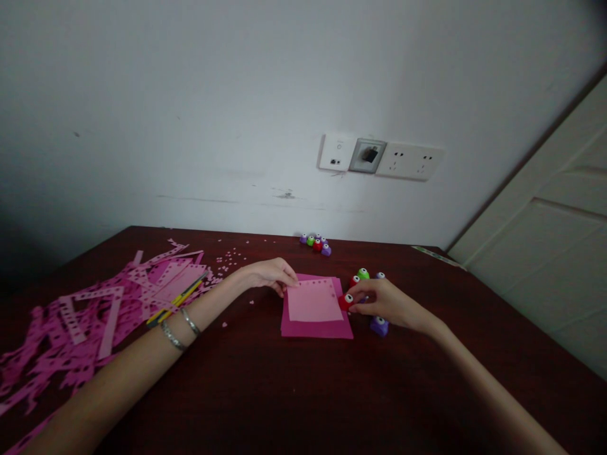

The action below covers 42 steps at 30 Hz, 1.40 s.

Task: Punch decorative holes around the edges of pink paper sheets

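On the far left of the table [265,392] lies a heap of pink scraps [80,322], strips already riddled with punched holes, with a yellow-and-black pencil [176,302] resting on its near edge. A few tiny cut-outs [231,258] dot the wood beyond it.

The left hand [270,275], two bangles on its wrist, lies flat with fingers loosely curled, pinning the top left corner of the pale sheet [313,302]. That sheet sits on a darker pink stack [317,328] and already carries a row of holes along its top edge.

The right hand [384,303] pinches a red punch [345,301] at the sheet's right edge. This looks like the punching step, midway. Next, the punch likely needs seating squarely over the edge and a firm press while the left hand holds the sheet flat.

More punches [364,274] stand just behind the hand, a purple one [379,325] in front, and a cluster [315,242] by the wall.
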Motion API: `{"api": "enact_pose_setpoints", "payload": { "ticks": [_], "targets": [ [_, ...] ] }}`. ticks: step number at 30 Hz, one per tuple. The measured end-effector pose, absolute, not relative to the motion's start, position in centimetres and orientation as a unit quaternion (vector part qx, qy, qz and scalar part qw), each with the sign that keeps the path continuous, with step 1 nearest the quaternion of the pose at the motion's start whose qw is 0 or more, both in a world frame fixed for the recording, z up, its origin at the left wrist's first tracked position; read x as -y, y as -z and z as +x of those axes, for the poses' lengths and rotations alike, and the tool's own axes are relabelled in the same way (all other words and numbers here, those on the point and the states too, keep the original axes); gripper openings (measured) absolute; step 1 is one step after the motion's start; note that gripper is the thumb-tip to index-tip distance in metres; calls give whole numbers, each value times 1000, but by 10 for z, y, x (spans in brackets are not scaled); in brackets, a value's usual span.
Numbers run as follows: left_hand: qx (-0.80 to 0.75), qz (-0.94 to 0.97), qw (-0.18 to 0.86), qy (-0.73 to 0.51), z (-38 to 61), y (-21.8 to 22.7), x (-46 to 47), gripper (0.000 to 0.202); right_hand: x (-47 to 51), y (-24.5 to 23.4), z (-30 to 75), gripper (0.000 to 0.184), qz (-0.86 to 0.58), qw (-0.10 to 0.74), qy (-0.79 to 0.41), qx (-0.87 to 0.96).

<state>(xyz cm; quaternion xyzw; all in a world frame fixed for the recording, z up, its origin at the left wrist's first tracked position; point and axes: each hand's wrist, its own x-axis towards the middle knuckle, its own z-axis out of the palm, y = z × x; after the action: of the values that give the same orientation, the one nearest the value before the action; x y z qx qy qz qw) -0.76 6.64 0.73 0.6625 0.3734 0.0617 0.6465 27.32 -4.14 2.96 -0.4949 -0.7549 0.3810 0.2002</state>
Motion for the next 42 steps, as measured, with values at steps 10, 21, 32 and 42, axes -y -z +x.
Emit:
{"api": "enact_pose_setpoints", "payload": {
  "ticks": [10, 21, 32, 42],
  "targets": [
    [-361, 663, 654, -53, -7, -3, -69, 23, 41, -28, 271, 23, -496, 194, -381, 756],
    [-359, 668, 649, -55, -6, 0, -68, 27, 39, -23, 269, 23, -491, 196, -372, 763],
    [-358, 663, 654, -61, -7, 2, -70, 27, 40, -24, 270, 21, -483, 200, -382, 762],
    [-373, 655, 654, -61, -5, 0, -68, 22, 41, -26, 267, 20, -487, 196, -372, 765]
  ]
}}
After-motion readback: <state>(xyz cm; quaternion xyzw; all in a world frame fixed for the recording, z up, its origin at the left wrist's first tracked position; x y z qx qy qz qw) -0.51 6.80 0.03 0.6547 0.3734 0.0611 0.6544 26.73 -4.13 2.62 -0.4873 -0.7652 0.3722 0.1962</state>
